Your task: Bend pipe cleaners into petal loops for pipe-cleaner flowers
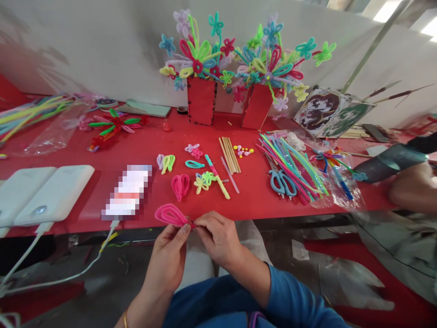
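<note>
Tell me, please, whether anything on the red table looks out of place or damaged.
Nothing plainly looks damaged or spilled. Mildly untidy: the blue-handled scissors lie partly under the pipe cleaners on the right, perhaps awkward to grab. The pink loop in the left hand seems intact.

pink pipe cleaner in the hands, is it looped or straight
Looped: the pink pipe cleaner curves round in nested loops, narrowing to where the left hand and right hand pinch it.

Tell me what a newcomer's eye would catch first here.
Two bouquets of fuzzy multicoloured flowers in upright red boxes stand out most, at the back of the bright red table. Nearer, the bare left hand and bare right hand hold a fuzzy pink loop at the table's near edge.
</note>
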Action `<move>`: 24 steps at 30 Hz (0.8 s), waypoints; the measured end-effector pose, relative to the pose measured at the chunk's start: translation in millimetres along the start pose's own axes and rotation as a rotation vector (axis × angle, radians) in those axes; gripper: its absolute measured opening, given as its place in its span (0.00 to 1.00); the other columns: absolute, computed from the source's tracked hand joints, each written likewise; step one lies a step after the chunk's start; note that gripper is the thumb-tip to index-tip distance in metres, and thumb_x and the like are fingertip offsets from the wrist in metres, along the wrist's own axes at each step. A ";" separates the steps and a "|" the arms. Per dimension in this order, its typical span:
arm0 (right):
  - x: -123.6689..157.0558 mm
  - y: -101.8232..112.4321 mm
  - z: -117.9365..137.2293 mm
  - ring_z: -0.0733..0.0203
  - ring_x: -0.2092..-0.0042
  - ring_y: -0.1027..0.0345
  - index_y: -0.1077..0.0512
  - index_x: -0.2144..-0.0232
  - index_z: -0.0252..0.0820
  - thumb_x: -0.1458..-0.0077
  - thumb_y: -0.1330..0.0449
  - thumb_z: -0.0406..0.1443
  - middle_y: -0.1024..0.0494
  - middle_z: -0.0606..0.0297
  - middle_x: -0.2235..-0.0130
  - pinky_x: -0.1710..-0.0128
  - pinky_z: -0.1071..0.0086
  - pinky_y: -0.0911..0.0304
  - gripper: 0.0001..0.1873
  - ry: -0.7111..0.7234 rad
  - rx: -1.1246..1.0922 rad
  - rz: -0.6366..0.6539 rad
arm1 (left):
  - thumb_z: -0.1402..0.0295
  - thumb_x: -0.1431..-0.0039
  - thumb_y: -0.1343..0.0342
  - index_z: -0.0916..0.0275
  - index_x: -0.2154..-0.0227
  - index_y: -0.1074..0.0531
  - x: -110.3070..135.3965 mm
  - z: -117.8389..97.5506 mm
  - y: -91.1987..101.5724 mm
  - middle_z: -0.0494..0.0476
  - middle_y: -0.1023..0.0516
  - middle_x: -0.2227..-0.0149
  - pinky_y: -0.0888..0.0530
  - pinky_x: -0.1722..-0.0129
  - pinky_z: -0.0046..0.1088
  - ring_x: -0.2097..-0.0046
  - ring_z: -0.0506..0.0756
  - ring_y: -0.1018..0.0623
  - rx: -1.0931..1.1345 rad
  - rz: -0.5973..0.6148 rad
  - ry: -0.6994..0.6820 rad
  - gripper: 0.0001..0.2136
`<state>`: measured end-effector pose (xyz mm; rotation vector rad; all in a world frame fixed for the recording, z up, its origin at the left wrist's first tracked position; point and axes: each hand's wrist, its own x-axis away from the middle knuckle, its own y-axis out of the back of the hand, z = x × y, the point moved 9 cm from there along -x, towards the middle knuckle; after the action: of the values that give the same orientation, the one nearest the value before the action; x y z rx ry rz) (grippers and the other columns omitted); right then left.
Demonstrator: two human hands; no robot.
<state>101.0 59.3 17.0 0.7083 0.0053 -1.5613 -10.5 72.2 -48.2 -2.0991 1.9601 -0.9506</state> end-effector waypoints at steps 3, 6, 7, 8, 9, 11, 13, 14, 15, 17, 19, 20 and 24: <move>-0.6 -2.4 -4.1 0.65 0.71 0.36 0.31 0.74 0.40 0.44 0.49 0.35 0.29 0.63 0.74 0.69 0.72 0.41 0.10 -0.060 -0.019 0.014 | 0.64 0.67 0.31 0.58 0.78 0.23 -0.5 -1.7 0.8 0.46 0.23 0.78 0.28 0.67 0.18 0.71 0.47 0.26 -0.024 0.002 -0.035 0.10; 8.0 -21.3 -26.3 0.68 0.78 0.42 0.36 0.79 0.40 0.48 0.47 0.39 0.35 0.68 0.80 0.77 0.73 0.45 0.11 -0.389 -0.430 0.081 | 0.65 0.66 0.32 0.59 0.78 0.23 -2.1 -4.9 3.5 0.47 0.22 0.76 0.29 0.66 0.19 0.70 0.47 0.26 -0.069 0.028 -0.071 0.09; 14.3 -33.0 -32.2 0.69 0.80 0.44 0.38 0.80 0.40 0.50 0.45 0.41 0.37 0.70 0.81 0.79 0.74 0.47 0.12 -0.523 -0.641 0.117 | 0.66 0.66 0.31 0.59 0.78 0.23 -2.7 -5.6 3.6 0.48 0.22 0.75 0.28 0.67 0.20 0.70 0.48 0.26 -0.089 0.048 -0.074 0.09; 21.1 -45.6 -34.4 0.71 0.82 0.46 0.39 0.81 0.40 0.52 0.44 0.43 0.39 0.72 0.83 0.82 0.75 0.49 0.14 -0.643 -0.850 0.159 | 0.66 0.67 0.31 0.60 0.79 0.23 -3.1 -5.9 3.3 0.49 0.22 0.74 0.28 0.68 0.22 0.70 0.49 0.26 -0.110 0.069 -0.071 0.09; 27.1 -56.9 -33.6 0.72 0.84 0.47 0.40 0.81 0.40 0.54 0.43 0.44 0.40 0.73 0.83 0.83 0.76 0.50 0.15 -0.735 -1.029 0.205 | 0.65 0.67 0.31 0.61 0.80 0.24 -3.4 -5.8 2.7 0.51 0.22 0.74 0.27 0.68 0.24 0.70 0.51 0.25 -0.132 0.092 -0.060 0.09; 33.6 -68.1 -31.3 0.73 0.85 0.47 0.38 0.80 0.39 0.58 0.39 0.47 0.40 0.74 0.83 0.84 0.76 0.51 0.18 -0.817 -1.202 0.266 | 0.64 0.67 0.32 0.62 0.80 0.24 -3.9 -5.0 1.6 0.53 0.22 0.73 0.27 0.69 0.29 0.70 0.54 0.24 -0.181 0.127 -0.029 0.10; 33.0 -65.1 -35.6 0.73 0.84 0.44 0.37 0.79 0.38 0.59 0.38 0.50 0.38 0.73 0.83 0.83 0.77 0.49 0.21 -0.786 -1.139 0.268 | 0.63 0.64 0.33 0.62 0.77 0.24 -5.7 -5.8 3.4 0.55 0.22 0.73 0.26 0.70 0.32 0.70 0.56 0.24 -0.232 0.134 -0.007 0.11; 31.5 -60.4 -39.7 0.72 0.83 0.43 0.37 0.78 0.38 0.59 0.38 0.52 0.37 0.72 0.82 0.82 0.77 0.48 0.23 -0.759 -1.068 0.250 | 0.62 0.62 0.35 0.62 0.76 0.24 -7.8 -8.0 6.4 0.56 0.22 0.73 0.26 0.70 0.33 0.70 0.57 0.23 -0.268 0.119 -0.011 0.11; 30.1 -55.3 -43.9 0.72 0.82 0.41 0.36 0.76 0.38 0.58 0.39 0.53 0.35 0.72 0.81 0.81 0.77 0.47 0.24 -0.735 -1.001 0.232 | 0.61 0.60 0.36 0.62 0.75 0.25 -10.7 -11.8 10.8 0.55 0.22 0.74 0.27 0.70 0.33 0.70 0.57 0.23 -0.312 0.094 -0.028 0.11; 29.4 -48.3 -50.9 0.71 0.80 0.40 0.35 0.72 0.38 0.58 0.39 0.55 0.33 0.72 0.79 0.81 0.77 0.45 0.25 -0.723 -0.924 0.217 | 0.59 0.58 0.38 0.62 0.75 0.26 -18.7 -24.2 23.1 0.54 0.22 0.75 0.27 0.69 0.32 0.70 0.56 0.23 -0.422 0.013 -0.094 0.11; 31.3 -45.1 -56.9 0.72 0.80 0.40 0.35 0.71 0.39 0.59 0.39 0.55 0.34 0.72 0.79 0.81 0.77 0.45 0.26 -0.748 -0.900 0.208 | 0.59 0.57 0.39 0.62 0.75 0.27 -28.1 -38.8 34.3 0.52 0.22 0.76 0.28 0.68 0.30 0.70 0.55 0.24 -0.536 -0.066 -0.166 0.11; 32.6 -44.4 -59.2 0.72 0.80 0.41 0.36 0.72 0.39 0.60 0.38 0.55 0.34 0.73 0.80 0.80 0.77 0.45 0.26 -0.759 -0.886 0.205 | 0.60 0.57 0.39 0.61 0.74 0.27 -33.1 -45.4 37.9 0.52 0.22 0.76 0.29 0.66 0.29 0.69 0.55 0.23 -0.598 -0.097 -0.194 0.11; 37.9 -48.5 -60.0 0.72 0.81 0.41 0.36 0.75 0.39 0.61 0.38 0.53 0.35 0.73 0.81 0.80 0.77 0.45 0.24 -0.773 -0.841 0.253 | 0.61 0.54 0.41 0.59 0.64 0.30 -52.7 -68.2 36.0 0.51 0.21 0.72 0.29 0.64 0.30 0.66 0.56 0.21 -0.801 -0.159 -0.306 0.14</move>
<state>84.8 56.8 -67.4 -0.5467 -0.0023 -1.3292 -74.4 137.8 -30.3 -2.5894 2.2401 0.2256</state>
